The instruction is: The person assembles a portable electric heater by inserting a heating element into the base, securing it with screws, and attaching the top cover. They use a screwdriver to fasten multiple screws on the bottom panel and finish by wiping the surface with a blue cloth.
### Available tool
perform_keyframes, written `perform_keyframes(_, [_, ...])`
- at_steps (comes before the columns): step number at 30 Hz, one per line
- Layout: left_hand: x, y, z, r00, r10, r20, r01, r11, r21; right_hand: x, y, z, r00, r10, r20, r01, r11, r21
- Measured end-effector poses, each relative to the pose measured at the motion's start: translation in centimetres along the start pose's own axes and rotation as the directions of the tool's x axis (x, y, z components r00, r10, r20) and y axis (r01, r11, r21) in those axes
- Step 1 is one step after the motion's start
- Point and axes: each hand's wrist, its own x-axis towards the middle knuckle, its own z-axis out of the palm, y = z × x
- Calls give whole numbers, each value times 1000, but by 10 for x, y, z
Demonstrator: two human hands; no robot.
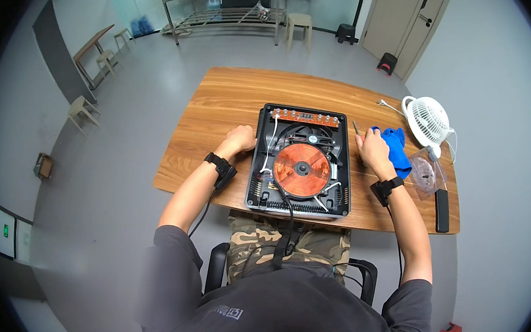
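Observation:
An opened induction cooker (256, 165) lies on the table in front of me, its inside facing up. In it show a round copper coil (302, 170), an orange-red circuit board (305, 117) along the far edge, a partly covered black fan and white wires. My left hand (240, 139) is curled closed on the tabletop against the cooker's left side, its fingertips hidden. To the right of the cooker, my right hand (374, 151) closes round a screwdriver (356, 130) with a reddish handle, its thin shaft pointing away. A blue cloth (396, 152) lies beside that hand.
A white fan (430, 119) with a cord stands at the wooden table's (221, 94) right edge. Nearer are a clear plastic bag (426, 171) and a slim black case (441, 211). Beyond are a metal rack (215, 18) and stools (300, 22).

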Motion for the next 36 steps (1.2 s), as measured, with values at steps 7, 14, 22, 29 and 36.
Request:
perform_keyframes(7, [18, -5, 16, 999, 52, 0, -51, 992, 116, -7, -19, 45, 958, -34, 284, -83, 917, 390])
perform_keyframes(14, [42, -29, 36, 992, 123, 19, -125, 978, 169, -13, -25, 43, 972, -85, 221, -18, 904, 427])
perform_keyframes(22, [21, -45, 40, 971, 199, -132, -198, 980, 24, -16, -13, 37, 992, -98, 74, 66, 932, 356])
perform_keyframes(29, [-6, -64, 31, 958, 163, -236, -247, 890, -384, -23, 2, 27, 996, -51, -71, 71, 944, 323])
perform_keyframes(36, [-4, -76, 26, 951, 175, -255, -232, 949, -214, -31, -3, 21, 1000, -18, -17, 23, 934, 356])
